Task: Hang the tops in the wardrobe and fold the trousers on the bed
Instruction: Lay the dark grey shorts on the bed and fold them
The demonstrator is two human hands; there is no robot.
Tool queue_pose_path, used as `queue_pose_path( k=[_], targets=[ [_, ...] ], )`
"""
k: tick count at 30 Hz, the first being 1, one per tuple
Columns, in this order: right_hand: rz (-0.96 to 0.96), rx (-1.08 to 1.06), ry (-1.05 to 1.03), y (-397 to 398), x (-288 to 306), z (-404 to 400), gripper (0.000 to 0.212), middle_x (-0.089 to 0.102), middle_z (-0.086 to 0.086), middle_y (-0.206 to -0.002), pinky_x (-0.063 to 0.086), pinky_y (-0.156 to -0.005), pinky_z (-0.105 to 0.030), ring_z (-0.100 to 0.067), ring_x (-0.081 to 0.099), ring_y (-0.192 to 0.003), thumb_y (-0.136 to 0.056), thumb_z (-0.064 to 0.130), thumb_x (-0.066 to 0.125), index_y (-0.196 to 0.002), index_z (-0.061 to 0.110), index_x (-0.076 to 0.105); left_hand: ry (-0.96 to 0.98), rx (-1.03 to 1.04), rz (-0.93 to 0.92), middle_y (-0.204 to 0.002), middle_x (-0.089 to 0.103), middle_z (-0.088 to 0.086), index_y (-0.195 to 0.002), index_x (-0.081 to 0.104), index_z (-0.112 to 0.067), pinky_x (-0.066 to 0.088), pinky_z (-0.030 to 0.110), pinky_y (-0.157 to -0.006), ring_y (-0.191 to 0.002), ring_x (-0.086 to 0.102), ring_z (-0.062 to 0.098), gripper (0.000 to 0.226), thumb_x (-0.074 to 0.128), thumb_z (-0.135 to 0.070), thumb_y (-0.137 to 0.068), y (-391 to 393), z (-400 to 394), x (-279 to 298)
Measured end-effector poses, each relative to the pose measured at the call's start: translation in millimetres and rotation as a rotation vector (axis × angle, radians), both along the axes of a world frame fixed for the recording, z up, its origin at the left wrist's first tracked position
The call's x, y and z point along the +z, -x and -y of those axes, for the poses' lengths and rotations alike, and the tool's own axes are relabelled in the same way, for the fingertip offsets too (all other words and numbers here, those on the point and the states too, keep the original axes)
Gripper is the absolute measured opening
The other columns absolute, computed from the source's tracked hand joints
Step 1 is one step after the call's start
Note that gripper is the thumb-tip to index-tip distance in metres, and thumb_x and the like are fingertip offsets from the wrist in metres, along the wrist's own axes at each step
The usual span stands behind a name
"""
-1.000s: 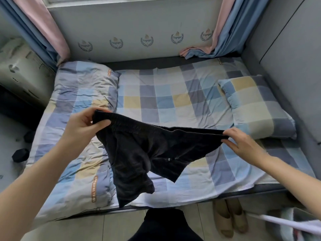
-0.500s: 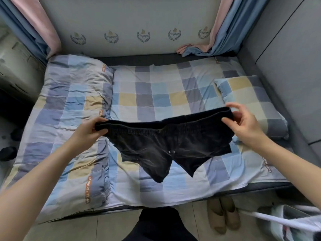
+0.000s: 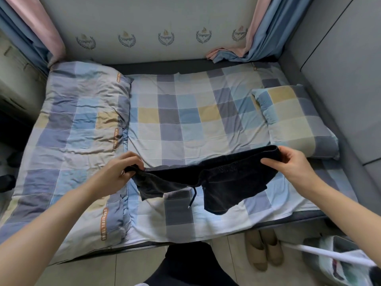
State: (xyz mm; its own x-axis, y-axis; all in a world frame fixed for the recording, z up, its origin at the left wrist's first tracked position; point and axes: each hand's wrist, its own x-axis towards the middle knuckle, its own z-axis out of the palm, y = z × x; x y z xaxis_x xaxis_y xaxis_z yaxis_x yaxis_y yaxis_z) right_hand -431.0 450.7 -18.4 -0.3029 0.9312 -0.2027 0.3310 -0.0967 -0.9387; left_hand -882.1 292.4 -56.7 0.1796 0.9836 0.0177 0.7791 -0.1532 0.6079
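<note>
Slippers (image 3: 262, 251) sit on the floor just below the bed's (image 3: 206, 230) near edge. Above the bed, the left hand (image 3: 121, 174) and right hand (image 3: 292, 164) each pinch an end of the black shorts' (image 3: 222, 182) waistband. Beyond the right hand lies a pillow (image 3: 294, 120).

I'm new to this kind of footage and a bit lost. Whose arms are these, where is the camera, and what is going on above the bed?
There is no machine here: a person wears a camera on the head, looking down at their own arms. The left hand and right hand each grip one end of the waistband of dark shorts, holding them stretched above the bed. A drawstring dangles from the middle. On the checked sheet lie a folded quilt on the left and a pillow on the right. Slippers sit on the floor.
</note>
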Motion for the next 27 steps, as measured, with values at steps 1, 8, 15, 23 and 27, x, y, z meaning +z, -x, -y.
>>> queue_pose_path(
  k=[1, 8, 15, 23, 27],
  targets=[
    [-0.023, -0.015, 0.004, 0, 1, -1, 0.087, 0.073, -0.011, -0.096, 0.055, -0.085, -0.031, -0.020, 0.068, -0.091, -0.035, 0.067, 0.085, -0.096, 0.007, 0.069, 0.002, 0.004, -0.010, -0.112, 0.052, -0.008, -0.108, 0.052, -0.035, 0.050, 0.036, -0.083, -0.097, 0.058, 0.018, 0.050, 0.060, 0.010, -0.087, -2, 0, 2],
    [-0.095, -0.092, 0.036, -5, 3, -9, 0.079, 0.074, -0.006, -0.094, 0.053, -0.089, -0.033, -0.022, 0.068, -0.094, -0.033, 0.065, 0.087, -0.092, 0.014, 0.070, -0.012, -0.150, -0.213, -0.124, 0.045, -0.008, -0.119, 0.047, -0.035, 0.051, 0.032, -0.062, -0.075, 0.059, 0.021, 0.026, 0.030, -0.027, -0.100, -21, 7, 15],
    [-0.100, -0.123, 0.051, -5, 4, -9, 0.083, 0.074, -0.005, -0.094, 0.057, -0.082, -0.026, -0.019, 0.069, -0.093, -0.034, 0.064, 0.087, -0.098, 0.014, 0.069, -0.088, -0.206, -0.176, -0.129, 0.042, -0.009, -0.125, 0.046, -0.031, 0.054, 0.036, -0.069, -0.084, 0.062, 0.024, 0.031, 0.024, -0.026, -0.104, -23, 13, 14],
    [-0.086, -0.145, 0.062, -1, 5, -9, 0.085, 0.074, -0.004, -0.094, 0.055, -0.088, -0.033, -0.021, 0.068, -0.095, -0.033, 0.065, 0.087, -0.098, 0.013, 0.069, -0.050, -0.169, -0.150, -0.119, 0.044, -0.012, -0.105, 0.048, -0.025, 0.047, 0.027, -0.065, -0.072, 0.052, 0.020, 0.034, 0.050, 0.005, -0.089, -23, 11, 7],
    [-0.062, -0.068, 0.041, 6, 12, -4, 0.078, 0.073, -0.004, -0.096, 0.056, -0.085, -0.028, -0.016, 0.069, -0.093, -0.038, 0.065, 0.085, -0.097, 0.017, 0.068, -0.093, 0.001, -0.043, -0.103, 0.053, -0.008, -0.098, 0.057, -0.019, 0.045, 0.022, -0.066, -0.074, 0.056, 0.019, 0.026, 0.068, -0.004, -0.081, -16, 11, 0]
  ],
)
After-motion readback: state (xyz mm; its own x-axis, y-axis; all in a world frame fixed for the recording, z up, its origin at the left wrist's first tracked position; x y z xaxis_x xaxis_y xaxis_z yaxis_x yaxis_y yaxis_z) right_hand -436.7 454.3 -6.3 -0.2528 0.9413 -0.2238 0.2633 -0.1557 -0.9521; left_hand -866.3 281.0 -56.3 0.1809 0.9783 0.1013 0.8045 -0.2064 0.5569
